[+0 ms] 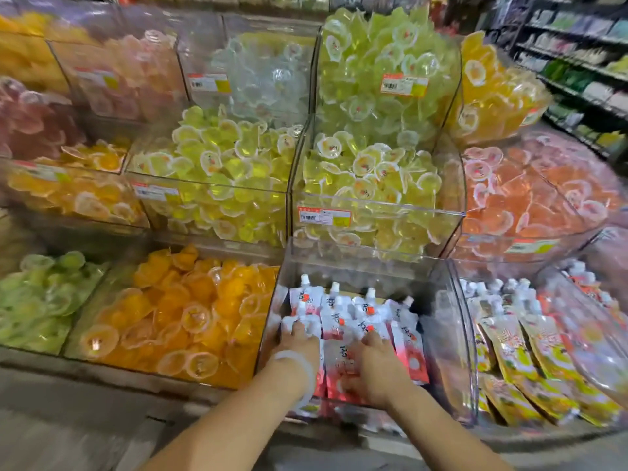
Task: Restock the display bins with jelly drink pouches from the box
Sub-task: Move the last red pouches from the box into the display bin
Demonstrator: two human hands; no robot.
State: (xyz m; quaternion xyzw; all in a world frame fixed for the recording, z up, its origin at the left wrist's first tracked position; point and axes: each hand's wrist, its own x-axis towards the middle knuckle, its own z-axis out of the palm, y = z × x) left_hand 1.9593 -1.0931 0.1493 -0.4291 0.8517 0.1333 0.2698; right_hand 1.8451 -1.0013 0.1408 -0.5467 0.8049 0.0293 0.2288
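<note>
Pouches (343, 321) under fingers (299, 329) of both hands, in bin (455, 334).

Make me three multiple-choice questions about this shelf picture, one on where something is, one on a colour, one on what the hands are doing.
1. Where is the bin both hands are in?
A. top row
B. bottom row, between the orange jelly cups and the yellow pouches
C. on the floor

2. What colour are the pouches in that bin?
A. white and pink-red
B. green
C. blue

3. What are the left hand and right hand doing?
A. hanging idle
B. lifting a box
C. resting on the pouches

Answers: B, it sits lowest between those two; A, white tops, pink-red bottoms; C, both lie on the pouches.
</note>
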